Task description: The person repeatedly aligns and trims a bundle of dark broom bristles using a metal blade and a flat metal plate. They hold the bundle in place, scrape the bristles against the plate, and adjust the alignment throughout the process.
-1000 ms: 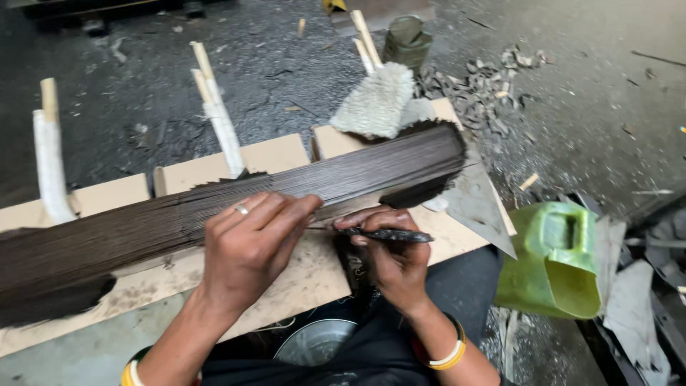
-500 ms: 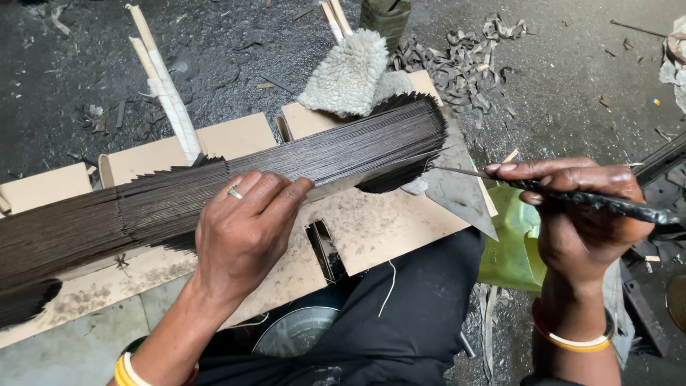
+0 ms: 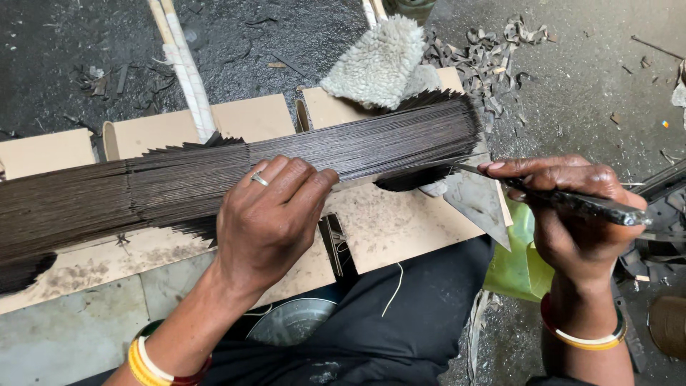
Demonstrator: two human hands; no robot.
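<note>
Dark strip bundle (image 3: 236,175) lies across the pale boards (image 3: 400,229). Left hand (image 3: 268,214) stays flat, fingers together, pressing mid-bundle. Right hand (image 3: 572,214), a second ago beside the left, is now right of the bundle's end, pinching a thin dark tool (image 3: 564,200), tip just touching that end.

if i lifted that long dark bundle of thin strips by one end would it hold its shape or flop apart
Likely it would sag and fan apart: the bundle is many thin separate strips, already splaying at its edges. It seems to need pinning; the left hand presses it flat. Probably light for its length.
</note>
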